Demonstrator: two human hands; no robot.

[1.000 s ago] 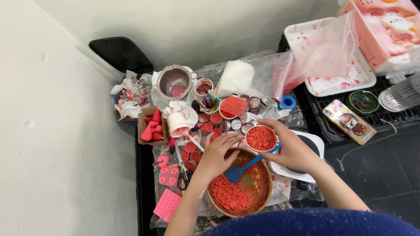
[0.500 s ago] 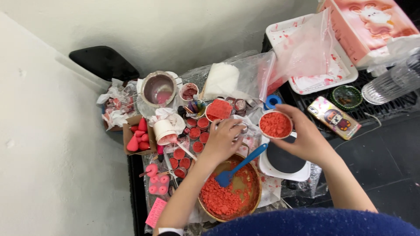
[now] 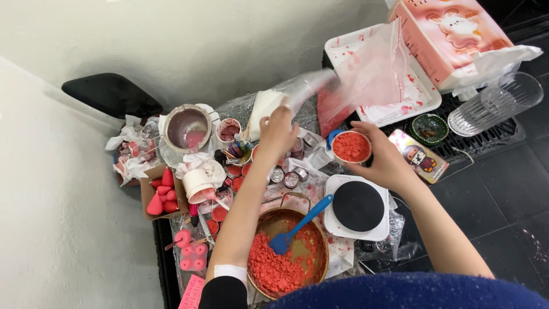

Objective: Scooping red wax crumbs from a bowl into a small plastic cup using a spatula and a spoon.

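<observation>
Gripping a clear plastic bag (image 3: pixel 366 86) at upper centre, the left hand (image 3: pixel 276 134) has fingers curled; the right hand (image 3: pixel 382 163) cups a small bowl (image 3: pixel 351 147) of red powder.

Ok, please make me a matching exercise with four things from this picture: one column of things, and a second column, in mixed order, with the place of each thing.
Things:
1. blue spatula
2. small cup of red powder
3. clear plastic bag
4. pink sponges

Places:
A. in the cardboard box at the left
B. held in the right hand
C. resting in the copper bowl
D. gripped by the left hand

Pairs: 1-C, 2-B, 3-D, 4-A
</observation>
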